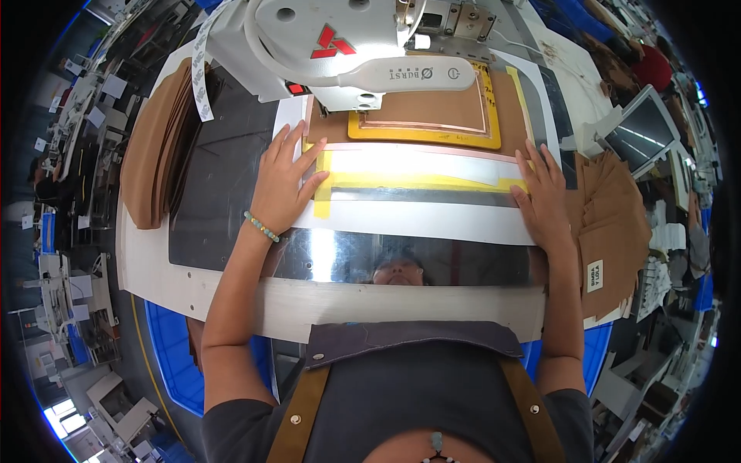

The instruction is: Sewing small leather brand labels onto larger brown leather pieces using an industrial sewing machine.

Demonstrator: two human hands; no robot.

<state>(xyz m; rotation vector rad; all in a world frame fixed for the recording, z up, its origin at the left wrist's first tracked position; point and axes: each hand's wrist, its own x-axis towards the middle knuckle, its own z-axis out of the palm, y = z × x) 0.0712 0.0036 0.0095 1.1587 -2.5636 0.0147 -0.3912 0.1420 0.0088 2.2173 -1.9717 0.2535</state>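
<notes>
A brown panel (417, 110) lies beneath the head of a white sewing machine (309, 46). On the panel rests a yellow clamp frame (432, 137), its inner edge copper-coloured. Toward me, a white template sheet (409, 221) with strips of yellow tape (323, 185) lies flat on the shiny metal plate. My left hand (289, 174) has its fingers spread on the sheet's left part, fingertips by the panel's near left corner. At the other end, my right hand (544, 197) rests with fingers stretched out, thumb by the tape's right end. Neither hand grips anything.
Stacked brown pieces (158, 147) stand at the table's left, and more brown pieces (610, 224) with a white label lie at the right. A screen (641, 130) stands beyond those. Blue bins (174, 355) sit below the table's front edge.
</notes>
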